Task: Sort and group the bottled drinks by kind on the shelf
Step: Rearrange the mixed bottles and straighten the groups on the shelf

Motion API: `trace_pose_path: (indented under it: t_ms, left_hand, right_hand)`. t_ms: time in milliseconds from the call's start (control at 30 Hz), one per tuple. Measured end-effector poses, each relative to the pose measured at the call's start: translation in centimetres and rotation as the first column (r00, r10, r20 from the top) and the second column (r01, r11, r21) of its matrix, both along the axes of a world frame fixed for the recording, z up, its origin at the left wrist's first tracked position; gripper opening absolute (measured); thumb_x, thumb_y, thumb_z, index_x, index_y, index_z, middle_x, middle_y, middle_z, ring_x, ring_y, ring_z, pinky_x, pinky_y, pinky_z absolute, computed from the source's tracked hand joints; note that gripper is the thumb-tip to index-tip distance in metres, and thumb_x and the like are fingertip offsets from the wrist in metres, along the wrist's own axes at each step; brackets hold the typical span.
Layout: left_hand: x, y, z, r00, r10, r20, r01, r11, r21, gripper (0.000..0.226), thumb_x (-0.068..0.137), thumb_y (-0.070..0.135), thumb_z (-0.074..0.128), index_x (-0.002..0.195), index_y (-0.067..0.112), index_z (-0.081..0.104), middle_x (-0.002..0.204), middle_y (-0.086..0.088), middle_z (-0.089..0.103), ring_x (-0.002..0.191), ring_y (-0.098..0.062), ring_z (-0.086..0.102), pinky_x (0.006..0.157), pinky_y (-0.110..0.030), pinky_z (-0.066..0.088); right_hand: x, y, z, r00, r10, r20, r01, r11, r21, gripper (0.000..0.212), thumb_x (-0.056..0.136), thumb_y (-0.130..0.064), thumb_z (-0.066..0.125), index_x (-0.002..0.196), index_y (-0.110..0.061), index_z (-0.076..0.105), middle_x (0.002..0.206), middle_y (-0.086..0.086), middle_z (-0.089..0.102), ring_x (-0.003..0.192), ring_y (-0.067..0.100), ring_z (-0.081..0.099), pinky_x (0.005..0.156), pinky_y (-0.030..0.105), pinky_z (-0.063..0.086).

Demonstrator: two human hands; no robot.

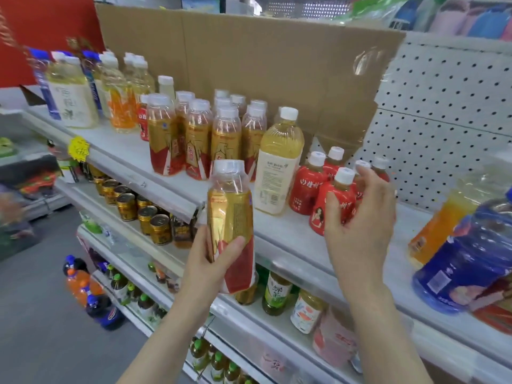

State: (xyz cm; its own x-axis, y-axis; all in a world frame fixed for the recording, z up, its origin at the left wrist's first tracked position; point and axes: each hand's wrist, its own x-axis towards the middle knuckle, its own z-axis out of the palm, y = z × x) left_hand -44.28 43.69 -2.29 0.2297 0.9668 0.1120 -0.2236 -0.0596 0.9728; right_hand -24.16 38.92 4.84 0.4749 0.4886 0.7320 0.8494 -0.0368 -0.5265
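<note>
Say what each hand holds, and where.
Left hand: gold-and-red bottle, by its lower body. Right hand: touches red bottle mid-body; grip unclear.

The left hand (216, 264) grips the gold-labelled bottle (230, 212) by its lower half and holds it upright. Its thumb (235, 245) is pressed across the front of the label, with the palm and the other fingers wrapped round the bottle's left and back. The bare left forearm (166, 339) slants up to it from below and to the left of the bottle. To the right of the bottle, at about the same height, the right hand (360, 225) is raised palm-left on a bare forearm (385, 333). Its thumb lies on the front of a small red bottle (347, 199) and its fingers (365, 173) curl up behind that bottle.
</note>
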Motion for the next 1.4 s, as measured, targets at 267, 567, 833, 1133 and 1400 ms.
trace_pose_path:
  t_ms: [267, 567, 833, 1133, 1400]
  left_hand:
    - [-1.8, 5.6, 0.7, 0.976, 0.024, -0.218, 0.012, 0.987, 0.159, 0.061, 0.073, 0.035, 0.083, 0.122, 0.038, 0.047, 0.108, 0.012, 0.064, 0.092, 0.006, 0.063, 0.070, -0.012, 0.052]
    - [-9.3, 19.6, 4.7, 0.837, 0.385, -0.390, -0.142, 0.839, 0.525, 0.061, 0.095, 0.050, 0.055, 0.147, 0.029, 0.031, 0.147, 0.005, 0.037, 0.133, -0.006, 0.035, 0.108, -0.028, 0.030]
    - [-10.5, 29.4, 4.5, 0.768, 0.277, -0.578, 0.023, 0.889, 0.457, 0.084, 0.087, 0.031, 0.073, 0.152, 0.029, 0.020, 0.144, -0.003, 0.052, 0.129, -0.028, 0.053, 0.102, -0.049, 0.048]
    - [-10.7, 31.2, 3.8, 0.823, 0.203, -0.530, 0.079, 0.884, 0.461, 0.077, 0.085, 0.031, 0.076, 0.146, 0.031, 0.029, 0.135, -0.002, 0.059, 0.116, -0.027, 0.062, 0.094, -0.048, 0.052]
    - [-10.3, 25.5, 4.4, 0.864, 0.359, -0.355, -0.002, 0.706, 0.708, 0.060, 0.089, 0.035, 0.066, 0.143, 0.020, 0.043, 0.145, 0.002, 0.042, 0.135, -0.014, 0.038, 0.109, -0.029, 0.030]
  right_hand:
    - [-9.7, 9.1, 2.6, 0.874, 0.380, -0.303, -0.478, 0.786, -0.393, 0.064, 0.071, -0.080, 0.063, 0.119, -0.040, 0.049, 0.109, -0.021, 0.064, 0.100, 0.000, 0.062, 0.087, 0.038, 0.057]
    - [-13.1, 16.6, 5.7, 0.911, 0.316, -0.265, -0.391, 0.866, -0.312, 0.059, 0.081, -0.063, 0.071, 0.122, -0.026, 0.049, 0.105, -0.016, 0.065, 0.092, 0.004, 0.063, 0.078, 0.030, 0.055]
    - [-14.4, 21.0, 5.0, 0.956, 0.260, -0.134, -0.292, 0.874, -0.388, 0.067, 0.083, -0.052, 0.074, 0.135, -0.017, 0.050, 0.127, -0.003, 0.053, 0.113, 0.015, 0.054, 0.093, 0.034, 0.049]
    - [-15.5, 22.3, 3.9, 0.983, 0.155, -0.094, -0.177, 0.933, -0.315, 0.074, 0.086, -0.048, 0.074, 0.147, -0.024, 0.040, 0.141, -0.006, 0.042, 0.129, 0.013, 0.046, 0.110, 0.039, 0.044]
    - [-14.0, 19.3, 2.9, 0.981, -0.188, 0.048, 0.186, 0.982, 0.045, 0.070, 0.087, -0.051, 0.072, 0.142, -0.019, 0.045, 0.131, -0.005, 0.052, 0.120, 0.010, 0.046, 0.103, 0.026, 0.039]
